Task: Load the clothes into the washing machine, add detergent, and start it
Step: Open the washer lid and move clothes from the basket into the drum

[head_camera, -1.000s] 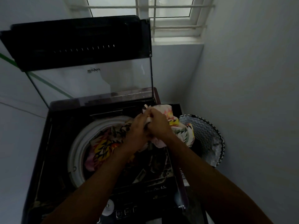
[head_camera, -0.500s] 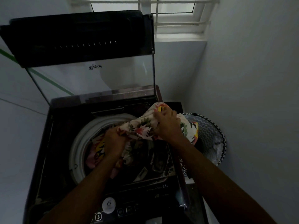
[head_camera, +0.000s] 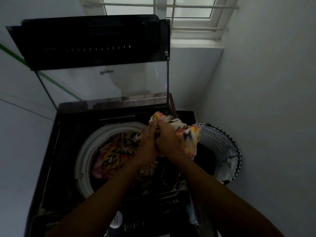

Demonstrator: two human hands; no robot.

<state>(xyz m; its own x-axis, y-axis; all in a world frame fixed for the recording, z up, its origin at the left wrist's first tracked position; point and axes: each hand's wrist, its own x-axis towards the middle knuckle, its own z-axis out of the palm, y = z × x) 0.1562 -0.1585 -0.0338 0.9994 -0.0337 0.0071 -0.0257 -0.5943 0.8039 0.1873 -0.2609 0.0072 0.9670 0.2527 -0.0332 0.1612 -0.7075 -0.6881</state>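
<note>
The cloth (head_camera: 118, 153), a bright patterned garment, lies partly inside the drum (head_camera: 85, 156) of the washer (head_camera: 56, 151), and its upper end is bunched above the drum's far right rim, where both hands meet. The left hand (head_camera: 148, 142) and the right hand (head_camera: 168, 142) are pressed side by side, each grip closed round a fold of the cloth; a loose flap hangs off the right hand toward the basket (head_camera: 222, 144). Holding the bundle over the drum's mouth looks like a way to gather the trailing length so it can be fed down instead of draping over the washer's edge. As a judgement, loading is under way, with detergent and the start both left to do. The lid (head_camera: 95, 41) stands upright behind the drum, glass pane below a dark frame, well out of the hands' way. The basket stands just right of the washer, against the wall, its inside dark; whether more clothes wait in it cannot be told. The panel (head_camera: 130, 224), with its round dial and small buttons, runs along the washer's near edge under the forearms. A window (head_camera: 188, 7) sits above and behind the lid. Nothing blocks the drum's mouth; the flap on the right could snag on the washer's right edge or slip back toward the basket if released carelessly.
</note>
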